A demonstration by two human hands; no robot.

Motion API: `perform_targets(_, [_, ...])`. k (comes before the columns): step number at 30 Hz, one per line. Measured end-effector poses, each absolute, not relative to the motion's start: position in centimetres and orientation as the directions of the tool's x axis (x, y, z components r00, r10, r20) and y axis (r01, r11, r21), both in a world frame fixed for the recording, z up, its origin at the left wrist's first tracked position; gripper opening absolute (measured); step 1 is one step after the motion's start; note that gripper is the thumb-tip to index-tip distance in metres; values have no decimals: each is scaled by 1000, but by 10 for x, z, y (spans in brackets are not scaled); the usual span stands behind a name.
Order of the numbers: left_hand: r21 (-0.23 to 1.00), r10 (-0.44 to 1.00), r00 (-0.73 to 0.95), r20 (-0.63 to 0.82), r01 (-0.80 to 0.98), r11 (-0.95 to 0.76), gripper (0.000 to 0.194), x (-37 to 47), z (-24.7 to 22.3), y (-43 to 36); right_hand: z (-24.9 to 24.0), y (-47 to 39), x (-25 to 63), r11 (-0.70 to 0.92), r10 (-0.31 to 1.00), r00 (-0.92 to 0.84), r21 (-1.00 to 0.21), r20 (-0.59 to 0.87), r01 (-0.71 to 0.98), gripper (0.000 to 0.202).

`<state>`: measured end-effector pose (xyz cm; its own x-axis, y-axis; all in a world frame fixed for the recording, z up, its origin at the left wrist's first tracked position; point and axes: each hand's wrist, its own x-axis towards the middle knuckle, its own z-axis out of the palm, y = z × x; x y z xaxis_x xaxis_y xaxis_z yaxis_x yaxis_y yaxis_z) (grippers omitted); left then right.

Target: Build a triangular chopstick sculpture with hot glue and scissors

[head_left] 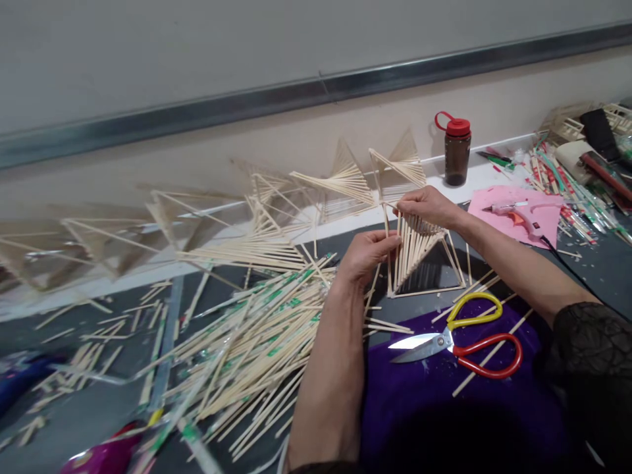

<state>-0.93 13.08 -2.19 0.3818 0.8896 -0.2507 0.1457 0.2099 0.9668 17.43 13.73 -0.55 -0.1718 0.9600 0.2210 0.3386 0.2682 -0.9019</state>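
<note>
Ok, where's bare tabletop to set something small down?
The dark tabletop looks bare right of the black cord, below the scattered sticks; also lower left, between short offcuts and magenta object. Crowded: stick pile, stick frame, scissors.

Left grip (366, 253) pinches; right grip (428, 207), higher, seems to pinch too.

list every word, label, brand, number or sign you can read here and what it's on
None can be read.
Dark bottle: any marks on its side are too small to read.
Pink glue gun: any print is too small.
Green-marked wrapping: too blurred to tell whether the green is lettering.
Scissors: no legible mark.
Held stick frame: no lettering visible.
</note>
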Motion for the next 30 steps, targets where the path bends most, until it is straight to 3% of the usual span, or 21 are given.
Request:
perform_targets(13, [951, 847, 435, -305, 190, 244, 40, -10, -30, 135, -7, 138, 175, 235, 965, -181, -930, 189, 284, 22])
perform_targets(19, [949, 848, 427, -314, 170, 265, 40, -8, -28, 133, -16, 141, 176, 227, 972, -121, -939, 202, 257, 37])
perform_targets(30, [946, 855, 406, -324, 163, 282, 46, -7, -27, 132, -8, 139, 173, 279, 954, -202, -901, 220, 333, 25])
